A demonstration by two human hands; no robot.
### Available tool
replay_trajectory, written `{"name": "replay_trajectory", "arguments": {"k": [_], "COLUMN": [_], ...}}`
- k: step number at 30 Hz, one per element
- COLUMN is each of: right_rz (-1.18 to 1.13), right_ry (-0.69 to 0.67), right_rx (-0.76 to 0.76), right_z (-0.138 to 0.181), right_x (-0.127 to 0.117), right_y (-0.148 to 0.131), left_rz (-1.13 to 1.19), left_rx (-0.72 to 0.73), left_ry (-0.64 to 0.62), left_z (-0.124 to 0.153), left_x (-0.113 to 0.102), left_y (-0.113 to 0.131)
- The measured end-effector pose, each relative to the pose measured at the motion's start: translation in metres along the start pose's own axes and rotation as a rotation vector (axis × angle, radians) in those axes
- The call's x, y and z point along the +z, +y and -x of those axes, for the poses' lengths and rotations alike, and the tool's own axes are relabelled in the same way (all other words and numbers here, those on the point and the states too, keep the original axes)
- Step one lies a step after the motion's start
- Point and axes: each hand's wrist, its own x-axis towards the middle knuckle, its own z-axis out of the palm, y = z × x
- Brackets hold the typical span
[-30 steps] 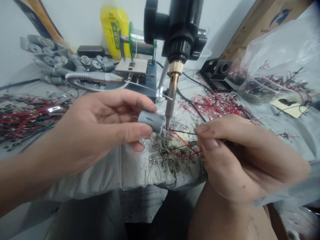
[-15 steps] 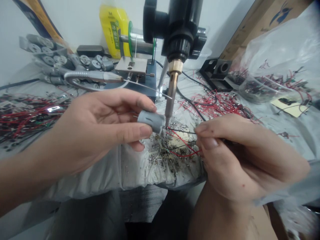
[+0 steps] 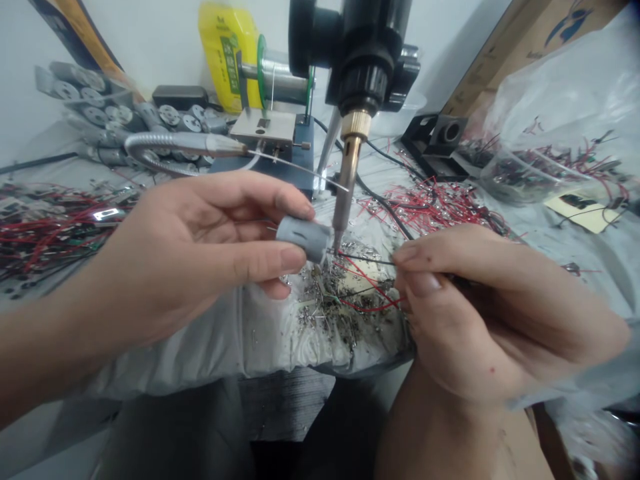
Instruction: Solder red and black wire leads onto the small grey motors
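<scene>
Between the thumb and fingers of my left hand (image 3: 215, 253) is a small grey cylindrical motor (image 3: 303, 238), its terminal end turned to the right. My right hand (image 3: 465, 300) pinches a black wire (image 3: 370, 259) that runs left to the motor's end. The tip of a fixed soldering iron (image 3: 345, 200) points down at that end, where the wire meets it; whether they touch I cannot tell exactly. Red wires (image 3: 370, 307) hang just below, partly hidden by my right fingers. A thin solder strand (image 3: 300, 168) from a metal feed tube (image 3: 185, 145) reaches toward the iron.
A solder spool (image 3: 285, 73) stands on a feeder behind. Grey motors (image 3: 100, 113) are piled at the left back, above red-wired parts (image 3: 45, 227). More red wires (image 3: 440, 207) lie right, near a clear tub (image 3: 520, 177). Solder scraps (image 3: 335, 320) litter the cloth under the iron.
The view has shifted slightly, and the iron appears a little further right. Both hands keep their grips, with the motor and black wire still at the iron's tip.
</scene>
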Motion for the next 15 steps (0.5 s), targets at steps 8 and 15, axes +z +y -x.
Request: {"name": "replay_trajectory", "arguments": {"k": [8, 15], "right_rz": [-0.055, -0.033], "right_ry": [-0.085, -0.070], "right_rx": [-0.180, -0.133], "right_z": [-0.016, -0.012], "right_x": [0.003, 0.000], "right_y": [0.007, 0.005], "left_rz": [-0.013, -0.013], "left_rx": [0.009, 0.020], "left_ry": [-0.010, 0.016], "left_z": [0.000, 0.000], "left_x": [0.000, 0.001], "left_y": [-0.002, 0.000]}}
